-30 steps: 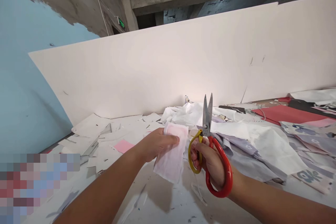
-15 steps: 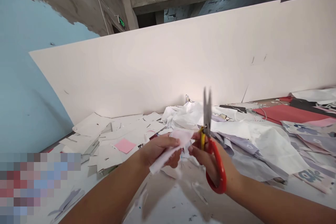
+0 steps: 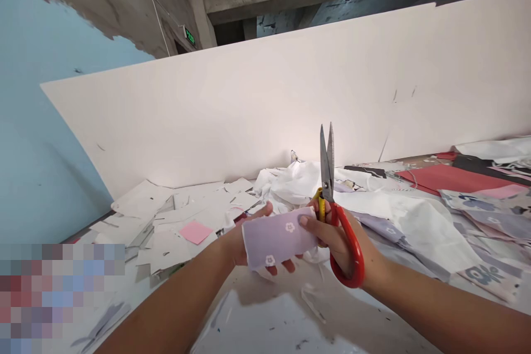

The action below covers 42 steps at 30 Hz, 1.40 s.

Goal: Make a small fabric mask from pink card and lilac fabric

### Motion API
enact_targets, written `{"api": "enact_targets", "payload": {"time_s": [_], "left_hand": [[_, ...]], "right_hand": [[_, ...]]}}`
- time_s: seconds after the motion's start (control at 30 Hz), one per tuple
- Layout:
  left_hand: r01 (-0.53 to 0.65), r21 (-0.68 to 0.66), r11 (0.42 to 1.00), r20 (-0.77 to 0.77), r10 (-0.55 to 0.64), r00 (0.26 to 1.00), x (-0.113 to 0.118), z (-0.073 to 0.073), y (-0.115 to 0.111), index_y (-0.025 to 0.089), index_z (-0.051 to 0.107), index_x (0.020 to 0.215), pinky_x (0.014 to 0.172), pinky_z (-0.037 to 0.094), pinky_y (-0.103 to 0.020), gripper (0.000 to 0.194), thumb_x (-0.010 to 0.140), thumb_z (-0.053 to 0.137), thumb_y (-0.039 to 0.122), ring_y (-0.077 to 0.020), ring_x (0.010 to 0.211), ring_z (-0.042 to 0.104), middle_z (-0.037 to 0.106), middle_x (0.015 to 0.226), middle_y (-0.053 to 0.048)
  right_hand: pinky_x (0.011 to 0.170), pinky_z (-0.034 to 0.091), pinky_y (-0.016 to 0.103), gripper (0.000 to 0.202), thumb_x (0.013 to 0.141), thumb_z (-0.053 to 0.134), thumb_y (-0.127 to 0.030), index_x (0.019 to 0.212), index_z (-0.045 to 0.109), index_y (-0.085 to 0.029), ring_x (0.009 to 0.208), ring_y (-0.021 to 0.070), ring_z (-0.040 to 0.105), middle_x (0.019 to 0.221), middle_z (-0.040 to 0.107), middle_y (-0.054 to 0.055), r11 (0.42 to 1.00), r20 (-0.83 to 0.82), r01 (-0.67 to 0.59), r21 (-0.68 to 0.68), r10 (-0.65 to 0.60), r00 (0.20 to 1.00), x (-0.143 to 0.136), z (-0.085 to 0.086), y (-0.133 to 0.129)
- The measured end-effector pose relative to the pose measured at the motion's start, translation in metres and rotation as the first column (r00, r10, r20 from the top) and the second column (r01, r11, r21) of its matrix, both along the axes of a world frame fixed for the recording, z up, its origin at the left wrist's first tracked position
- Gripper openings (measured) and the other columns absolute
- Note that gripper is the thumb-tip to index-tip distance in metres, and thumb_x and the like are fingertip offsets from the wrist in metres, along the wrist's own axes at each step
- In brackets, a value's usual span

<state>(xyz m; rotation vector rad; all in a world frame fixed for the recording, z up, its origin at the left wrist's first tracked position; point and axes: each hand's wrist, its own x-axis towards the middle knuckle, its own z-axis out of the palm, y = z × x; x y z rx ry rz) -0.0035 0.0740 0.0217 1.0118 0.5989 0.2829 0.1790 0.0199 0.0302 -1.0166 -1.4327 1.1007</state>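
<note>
Since the earlier frame, both hands have turned the small cloth piece (image 3: 279, 237) so that its lilac face with two white flowers now faces the camera; before, it showed as a crumpled white strip. Left hand (image 3: 249, 240) supports the cloth piece from behind, thumb above its top edge, fingertips showing below its lower edge; its grip is closed on the cloth. Right hand (image 3: 336, 238) carries the scissors (image 3: 332, 199) by the red and yellow handles, its grip closed on them, while its thumb presses the right edge of the cloth piece. Scissor blades point straight up, nearly closed, and have risen slightly against the white board (image 3: 265, 116) behind. Cloth piece sits just above the bench (image 3: 265, 321), between the two hands, just left of the scissor handles. Paper offcuts (image 3: 166, 221) and a pink slip (image 3: 194, 231) lie on the bench to the left. Loose white and printed fabric (image 3: 415, 215) is heaped to the right, with a red sheet (image 3: 448, 180) beyond it.
</note>
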Motion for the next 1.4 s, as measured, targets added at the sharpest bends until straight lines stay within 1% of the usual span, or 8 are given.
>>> {"api": "enact_targets", "payload": {"time_s": [0.13, 0.27, 0.37, 0.5, 0.73, 0.93, 1.1, 1.4], "left_hand": [[-0.338, 0.055, 0.939, 0.141, 0.328, 0.934, -0.005, -0.001, 0.003, 0.017, 0.055, 0.092, 0.053, 0.045, -0.036, 0.066, 0.064, 0.034, 0.073, -0.0252, 0.070, 0.059, 0.060, 0.086, -0.009], [-0.483, 0.267, 0.834, 0.156, 0.457, 0.876, -0.002, -0.004, 0.004, 0.015, 0.058, 0.082, 0.054, 0.043, -0.028, 0.042, 0.061, 0.062, 0.051, -0.0172, 0.066, 0.055, 0.057, 0.077, -0.005], [-0.535, 0.467, 0.704, 0.088, 0.565, 0.820, 0.004, -0.009, 0.004, 0.014, 0.059, 0.079, 0.057, 0.042, -0.026, 0.028, 0.058, 0.070, 0.028, -0.0121, 0.061, 0.052, 0.055, 0.070, -0.001], [-0.569, 0.605, 0.557, 0.076, 0.671, 0.738, 0.008, -0.013, 0.002, 0.014, 0.060, 0.077, 0.053, 0.039, -0.023, 0.022, 0.062, 0.065, 0.029, -0.0102, 0.057, 0.047, 0.054, 0.065, -0.001], [-0.621, 0.694, 0.363, 0.134, 0.783, 0.607, 0.009, -0.013, 0.003, 0.015, 0.059, 0.072, 0.046, 0.035, -0.020, 0.019, 0.064, 0.061, 0.032, -0.0079, 0.049, 0.041, 0.049, 0.057, 0.003], [-0.644, 0.663, 0.381, 0.145, 0.779, 0.610, 0.009, -0.013, 0.003, 0.016, 0.059, 0.078, 0.050, 0.039, -0.021, 0.023, 0.064, 0.061, 0.034, -0.0093, 0.055, 0.046, 0.053, 0.064, 0.002], [-0.627, 0.627, 0.462, 0.138, 0.726, 0.673, 0.009, -0.012, 0.001, 0.017, 0.059, 0.082, 0.053, 0.041, -0.023, 0.027, 0.065, 0.060, 0.038, -0.0121, 0.062, 0.050, 0.057, 0.072, -0.001], [-0.685, 0.606, 0.405, 0.164, 0.779, 0.605, 0.004, -0.028, 0.014, 0.017, 0.058, 0.072, 0.051, 0.037, -0.020, 0.022, 0.065, 0.060, 0.037, -0.0095, 0.056, 0.044, 0.050, 0.061, 0.002]], "right_hand": [[0.047, 0.028, 0.022, 0.021, 0.066, 0.057, -0.034, 0.062, 0.041, -0.021, 0.048, 0.0092, 0.034, 0.053, 0.037, -0.007, 0.982, 0.040, 0.184, -0.036, -0.182, 0.982, 0.002, -0.003, 0.006], [0.046, 0.029, 0.023, 0.024, 0.064, 0.057, -0.039, 0.064, 0.042, -0.021, 0.048, 0.0099, 0.035, 0.054, 0.038, -0.006, 0.957, 0.032, 0.273, -0.101, -0.271, 0.962, 0.004, -0.010, 0.017], [0.046, 0.028, 0.023, 0.024, 0.064, 0.057, -0.039, 0.065, 0.041, -0.021, 0.047, 0.0095, 0.034, 0.051, 0.036, -0.007, 0.951, 0.013, 0.287, -0.114, -0.288, 0.958, 0.008, -0.016, 0.026], [0.044, 0.027, 0.022, 0.021, 0.064, 0.056, -0.035, 0.064, 0.040, -0.021, 0.045, 0.0091, 0.033, 0.049, 0.035, -0.008, 0.966, 0.053, 0.237, -0.101, -0.233, 0.971, 0.012, -0.018, 0.034], [0.043, 0.028, 0.022, 0.019, 0.064, 0.056, -0.033, 0.063, 0.042, -0.021, 0.044, 0.0095, 0.034, 0.046, 0.038, -0.008, 0.952, 0.126, 0.297, -0.073, -0.286, 0.950, 0.010, -0.015, 0.031], [0.042, 0.025, 0.021, 0.021, 0.066, 0.056, -0.035, 0.066, 0.041, -0.020, 0.042, 0.0075, 0.031, 0.047, 0.035, -0.008, 0.968, -0.011, 0.224, -0.111, -0.226, 0.974, 0.008, -0.022, 0.033], [0.041, 0.024, 0.022, 0.021, 0.064, 0.056, -0.030, 0.059, 0.038, -0.020, 0.041, 0.0076, 0.031, 0.044, 0.035, -0.008, 0.975, -0.006, 0.147, -0.165, -0.150, 0.989, 0.008, -0.024, 0.031], [0.046, 0.028, 0.025, 0.019, 0.060, 0.056, -0.023, 0.054, 0.038, -0.020, 0.045, 0.0106, 0.034, 0.046, 0.040, -0.005, 0.983, 0.068, 0.161, -0.089, -0.155, 0.986, 0.007, -0.025, 0.027]]}}
